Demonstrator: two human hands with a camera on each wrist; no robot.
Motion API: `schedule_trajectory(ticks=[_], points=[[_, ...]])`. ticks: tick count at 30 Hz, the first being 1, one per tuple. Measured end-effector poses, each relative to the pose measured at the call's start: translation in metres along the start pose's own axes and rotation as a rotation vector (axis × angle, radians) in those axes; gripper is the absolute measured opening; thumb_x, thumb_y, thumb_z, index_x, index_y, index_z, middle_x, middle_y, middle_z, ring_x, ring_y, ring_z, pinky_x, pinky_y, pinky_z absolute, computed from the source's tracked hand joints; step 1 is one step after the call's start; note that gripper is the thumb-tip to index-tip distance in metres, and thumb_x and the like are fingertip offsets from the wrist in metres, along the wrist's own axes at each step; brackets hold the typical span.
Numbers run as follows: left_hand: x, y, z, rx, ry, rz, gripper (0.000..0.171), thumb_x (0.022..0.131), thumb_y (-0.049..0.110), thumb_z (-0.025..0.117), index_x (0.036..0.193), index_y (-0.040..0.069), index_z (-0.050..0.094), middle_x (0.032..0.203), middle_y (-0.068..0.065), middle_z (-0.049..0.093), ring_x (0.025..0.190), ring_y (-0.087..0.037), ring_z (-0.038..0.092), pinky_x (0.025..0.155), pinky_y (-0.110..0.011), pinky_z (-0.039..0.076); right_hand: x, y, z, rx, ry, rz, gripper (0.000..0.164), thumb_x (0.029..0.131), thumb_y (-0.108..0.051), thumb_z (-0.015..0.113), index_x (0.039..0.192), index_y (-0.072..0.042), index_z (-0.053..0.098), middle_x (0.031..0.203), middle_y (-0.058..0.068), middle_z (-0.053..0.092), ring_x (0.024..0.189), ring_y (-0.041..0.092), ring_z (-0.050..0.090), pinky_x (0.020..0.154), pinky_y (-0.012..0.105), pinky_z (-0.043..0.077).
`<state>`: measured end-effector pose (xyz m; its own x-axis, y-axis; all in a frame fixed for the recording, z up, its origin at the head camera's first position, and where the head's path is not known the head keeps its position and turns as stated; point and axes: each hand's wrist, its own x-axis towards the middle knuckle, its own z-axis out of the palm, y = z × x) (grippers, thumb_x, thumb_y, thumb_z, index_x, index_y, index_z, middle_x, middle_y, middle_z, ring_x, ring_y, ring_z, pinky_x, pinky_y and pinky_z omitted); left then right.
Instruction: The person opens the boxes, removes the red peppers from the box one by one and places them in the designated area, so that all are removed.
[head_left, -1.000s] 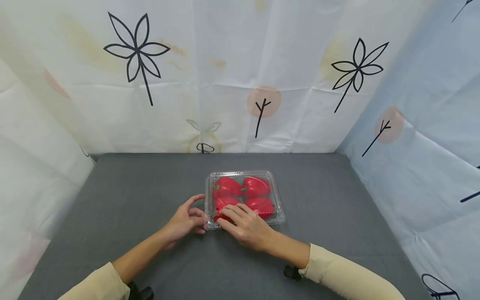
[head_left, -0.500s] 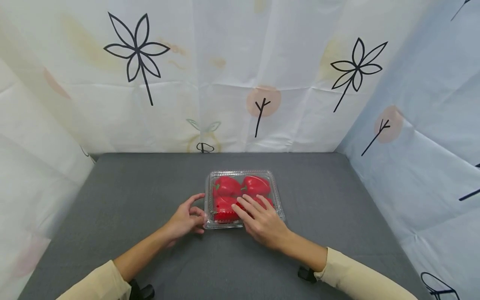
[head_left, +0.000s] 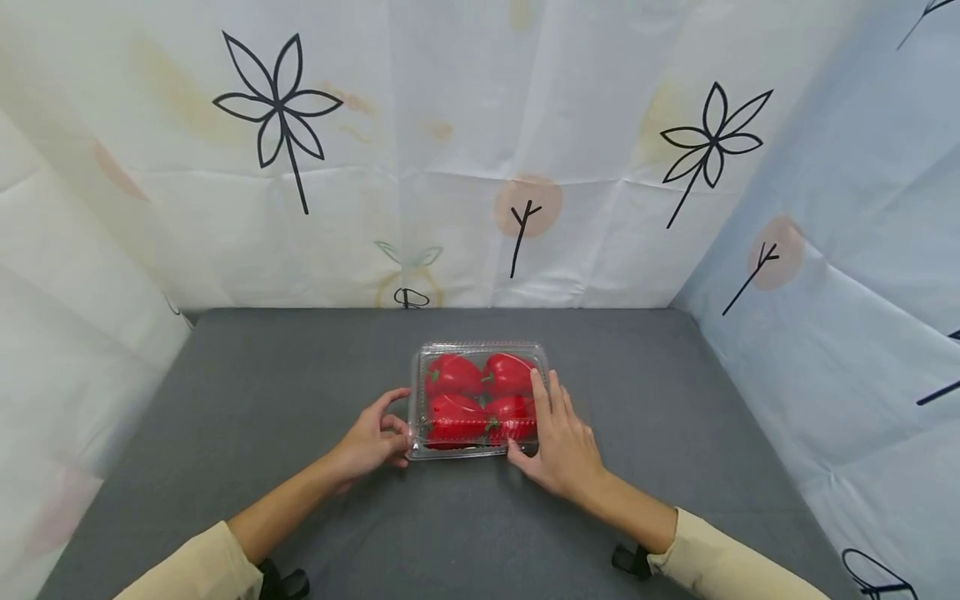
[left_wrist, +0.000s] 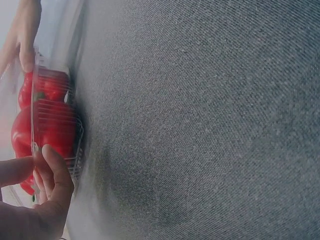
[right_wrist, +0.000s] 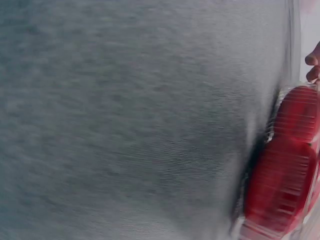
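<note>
A clear plastic clamshell container (head_left: 480,347) lies on the grey cloth with its lid down over several red bell peppers (head_left: 453,375). My left hand (head_left: 371,437) is at its left side; in the left wrist view the thumb and fingertips (left_wrist: 52,152) pinch the rim at the near corner. My right hand (head_left: 564,446) lies along the right side, fingers extended over the lid's right edge and thumb at the front edge. The right wrist view is blurred: the ribbed container wall and red peppers (right_wrist: 280,180) show at its right, with my right hand out of frame.
The grey cloth-covered table (head_left: 300,358) spreads around the container. A white curtain (head_left: 450,150) with plant drawings rises behind its far edge, and a bluish-white curtain (head_left: 847,208) hangs on the right side. Black wrist straps (head_left: 633,562) sit at the sleeve cuffs.
My right hand has slid rightward across the container's front and lid, from the near left part to the right edge, uncovering the front peppers. My left hand and the container stay in place.
</note>
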<state>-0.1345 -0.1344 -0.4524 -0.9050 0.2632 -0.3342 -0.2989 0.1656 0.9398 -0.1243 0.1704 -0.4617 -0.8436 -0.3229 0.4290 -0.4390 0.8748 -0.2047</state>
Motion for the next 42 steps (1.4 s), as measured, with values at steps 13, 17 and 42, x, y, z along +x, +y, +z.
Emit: schedule_trajectory(ticks=[13,17,42], points=[[0.004,0.000,-0.008,0.014,-0.032,0.011,0.068,0.092,-0.006,0.059,0.151,0.012,0.030,0.091,-0.011,0.060,0.076,-0.024,0.061,0.068,-0.038,0.058,0.002,0.009,-0.007,0.060,-0.050,-0.077,0.097,0.071,-0.024,0.080,0.153,-0.004,0.031,0.148,0.032,0.039,0.084,0.032,0.069,0.052,0.032,0.052],[0.004,-0.001,-0.010,0.018,-0.024,0.011,0.069,0.091,-0.005,0.062,0.150,0.012,0.031,0.091,-0.011,0.062,0.077,-0.024,0.061,0.068,-0.039,0.057,0.001,0.011,-0.009,0.060,-0.067,-0.086,0.092,0.071,-0.018,0.079,0.151,-0.005,0.034,0.150,0.031,0.038,0.060,0.014,0.052,0.048,0.021,0.038],[0.006,0.000,-0.010,0.044,0.008,-0.035,0.070,0.091,-0.001,0.064,0.151,0.014,0.032,0.095,-0.011,0.063,0.079,-0.025,0.062,0.071,-0.039,0.056,0.000,0.015,-0.017,0.129,-0.100,-0.199,0.079,0.069,0.009,0.077,0.142,-0.007,0.051,0.149,0.027,0.042,0.052,0.008,0.043,0.047,0.014,0.036]])
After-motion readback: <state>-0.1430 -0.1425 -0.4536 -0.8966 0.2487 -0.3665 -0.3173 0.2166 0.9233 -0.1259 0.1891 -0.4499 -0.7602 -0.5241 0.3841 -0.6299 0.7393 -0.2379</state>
